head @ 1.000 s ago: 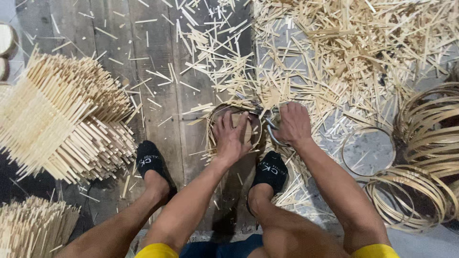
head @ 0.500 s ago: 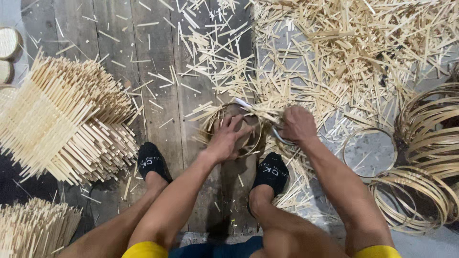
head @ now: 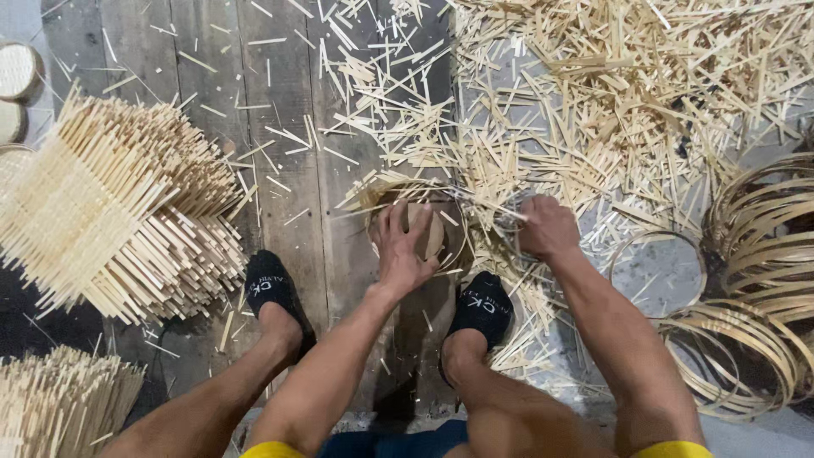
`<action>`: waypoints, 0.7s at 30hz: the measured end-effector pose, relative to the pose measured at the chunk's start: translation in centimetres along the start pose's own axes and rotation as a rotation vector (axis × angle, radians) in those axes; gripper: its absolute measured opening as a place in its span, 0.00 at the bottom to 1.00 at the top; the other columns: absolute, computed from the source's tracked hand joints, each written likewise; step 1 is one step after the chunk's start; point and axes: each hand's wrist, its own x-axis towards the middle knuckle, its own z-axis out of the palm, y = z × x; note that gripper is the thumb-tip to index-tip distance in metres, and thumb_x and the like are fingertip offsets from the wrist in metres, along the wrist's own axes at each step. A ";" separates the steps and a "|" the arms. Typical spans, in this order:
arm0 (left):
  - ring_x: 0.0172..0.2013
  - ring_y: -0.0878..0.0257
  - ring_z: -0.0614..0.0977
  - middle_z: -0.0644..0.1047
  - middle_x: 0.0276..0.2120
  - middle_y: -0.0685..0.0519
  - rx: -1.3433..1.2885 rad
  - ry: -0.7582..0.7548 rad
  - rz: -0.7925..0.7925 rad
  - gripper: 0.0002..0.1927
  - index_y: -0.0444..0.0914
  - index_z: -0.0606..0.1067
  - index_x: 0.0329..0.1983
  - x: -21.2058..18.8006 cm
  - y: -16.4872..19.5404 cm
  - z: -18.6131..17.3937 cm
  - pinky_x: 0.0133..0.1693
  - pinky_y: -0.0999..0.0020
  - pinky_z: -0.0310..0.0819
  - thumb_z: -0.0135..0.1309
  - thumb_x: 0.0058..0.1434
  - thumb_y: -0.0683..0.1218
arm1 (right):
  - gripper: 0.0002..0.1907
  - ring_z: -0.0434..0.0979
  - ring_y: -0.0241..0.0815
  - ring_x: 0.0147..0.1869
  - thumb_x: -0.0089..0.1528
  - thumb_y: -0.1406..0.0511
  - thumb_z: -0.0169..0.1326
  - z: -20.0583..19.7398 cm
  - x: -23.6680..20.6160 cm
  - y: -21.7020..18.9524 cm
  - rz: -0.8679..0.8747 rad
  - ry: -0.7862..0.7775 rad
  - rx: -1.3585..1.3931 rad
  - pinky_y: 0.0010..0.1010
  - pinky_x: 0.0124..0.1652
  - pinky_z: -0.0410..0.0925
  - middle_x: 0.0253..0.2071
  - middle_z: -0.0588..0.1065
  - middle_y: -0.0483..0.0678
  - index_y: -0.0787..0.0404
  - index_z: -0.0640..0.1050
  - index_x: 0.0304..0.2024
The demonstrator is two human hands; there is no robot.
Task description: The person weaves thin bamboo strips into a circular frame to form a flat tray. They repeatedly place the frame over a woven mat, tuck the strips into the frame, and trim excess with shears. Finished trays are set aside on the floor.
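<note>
A small round bamboo hoop [head: 376, 197] with a flat pale disc inside it lies on the dark wooden planks between my feet. My left hand [head: 405, 248] presses down on the disc with its fingers spread. My right hand [head: 548, 227] is a closed fist just to the right of the hoop, over loose offcuts. A thin bamboo strip [head: 482, 202] runs from that fist back to the hoop's rim. What else the fist holds is hidden.
Bamboo offcuts [head: 610, 93] litter the floor ahead and to the right. Stacked bamboo hoops [head: 759, 280] lie at the right, one loose ring [head: 657, 276] beside my forearm. Bundles of cut sticks [head: 119, 212] fill the left. My feet wear black socks [head: 271, 288].
My right hand has moved right, away from the hoop, and drawn the strip out. My left hand has stayed on the disc and spread its fingers.
</note>
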 end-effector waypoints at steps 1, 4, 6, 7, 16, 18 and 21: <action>0.68 0.36 0.55 0.59 0.67 0.37 -0.041 -0.008 0.022 0.53 0.51 0.65 0.71 0.0 -0.1 -0.3 0.68 0.38 0.49 0.70 0.36 0.47 | 0.17 0.70 0.46 0.37 0.61 0.60 0.54 0.1 -0.1 0.3 -0.050 0.115 -0.026 0.38 0.35 0.74 0.35 0.69 0.54 0.65 0.75 0.46; 0.68 0.37 0.54 0.58 0.67 0.38 -0.008 -0.041 0.050 0.53 0.51 0.66 0.71 0.1 0.0 -0.7 0.69 0.38 0.47 0.69 0.36 0.47 | 0.15 0.70 0.46 0.39 0.55 0.62 0.57 0.7 0.5 0.2 -0.157 0.359 -0.080 0.39 0.40 0.72 0.35 0.70 0.52 0.65 0.77 0.40; 0.69 0.36 0.53 0.58 0.68 0.38 0.011 -0.091 0.121 0.51 0.51 0.67 0.70 0.2 -0.2 -1.0 0.69 0.37 0.45 0.70 0.37 0.47 | 0.13 0.72 0.46 0.36 0.56 0.62 0.58 1.1 1.5 -1.0 -0.164 0.376 -0.067 0.39 0.41 0.72 0.33 0.71 0.53 0.65 0.77 0.38; 0.70 0.36 0.53 0.58 0.69 0.39 0.021 -0.118 0.155 0.51 0.51 0.68 0.69 0.3 -0.3 -1.1 0.69 0.36 0.45 0.70 0.37 0.47 | 0.14 0.72 0.46 0.37 0.55 0.63 0.57 1.3 1.7 -1.2 -0.141 0.320 -0.074 0.38 0.40 0.72 0.34 0.71 0.52 0.65 0.76 0.41; 0.69 0.35 0.53 0.53 0.69 0.37 -0.115 0.064 -0.242 0.62 0.43 0.52 0.76 0.0 1.8 0.6 0.63 0.32 0.50 0.74 0.41 0.52 | 0.16 0.71 0.48 0.40 0.56 0.57 0.58 2.1 0.2 1.0 -0.177 0.424 -0.070 0.40 0.39 0.70 0.36 0.71 0.53 0.63 0.76 0.38; 0.69 0.35 0.54 0.55 0.69 0.38 -0.067 0.064 -0.133 0.61 0.43 0.52 0.76 0.1 2.0 0.7 0.63 0.32 0.52 0.73 0.41 0.51 | 0.25 0.73 0.50 0.39 0.58 0.48 0.58 2.7 1.3 -0.1 -0.136 0.388 -0.052 0.40 0.39 0.71 0.34 0.71 0.56 0.66 0.76 0.36; 0.68 0.34 0.53 0.55 0.68 0.38 -0.033 0.018 -0.112 0.62 0.45 0.53 0.76 0.3 1.6 0.2 0.62 0.32 0.52 0.74 0.39 0.50 | 0.15 0.73 0.45 0.46 0.55 0.60 0.54 3.4 2.0 -0.6 -0.142 0.387 -0.157 0.37 0.48 0.71 0.41 0.72 0.51 0.60 0.75 0.41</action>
